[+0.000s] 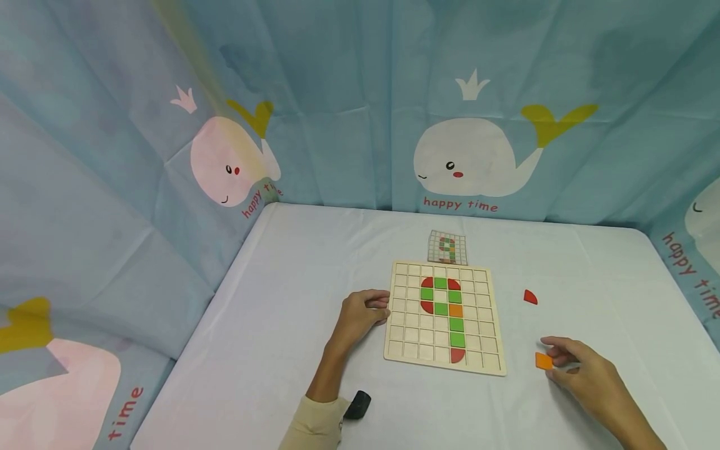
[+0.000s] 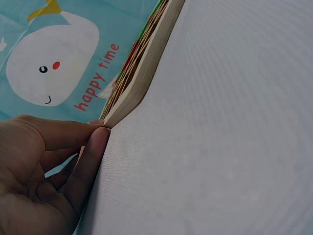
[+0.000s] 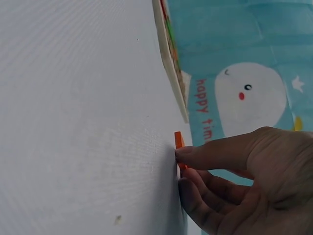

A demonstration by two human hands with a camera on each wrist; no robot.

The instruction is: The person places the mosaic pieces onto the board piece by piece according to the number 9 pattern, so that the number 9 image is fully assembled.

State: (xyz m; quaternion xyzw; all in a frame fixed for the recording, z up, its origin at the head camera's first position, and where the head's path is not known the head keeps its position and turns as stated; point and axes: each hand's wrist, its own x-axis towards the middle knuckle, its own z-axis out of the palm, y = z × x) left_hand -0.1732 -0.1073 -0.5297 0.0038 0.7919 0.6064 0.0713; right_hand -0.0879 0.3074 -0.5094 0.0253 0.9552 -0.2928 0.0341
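Observation:
A light wooden grid board lies on the table with green squares, an orange square and red quarter-circle tiles set in it in the shape of a 9. My left hand holds the board's left edge; in the left wrist view, thumb and finger pinch the rim near a corner. To the right of the board, my right hand pinches a loose orange square tile between thumb and fingers. The right wrist view shows this orange tile edge-on, close over the cloth.
A small printed pattern card with a similar 9 lies behind the board's far edge. One loose red quarter-circle tile rests right of the board. White cloth covers the table, and whale-print curtains hang behind and at the sides.

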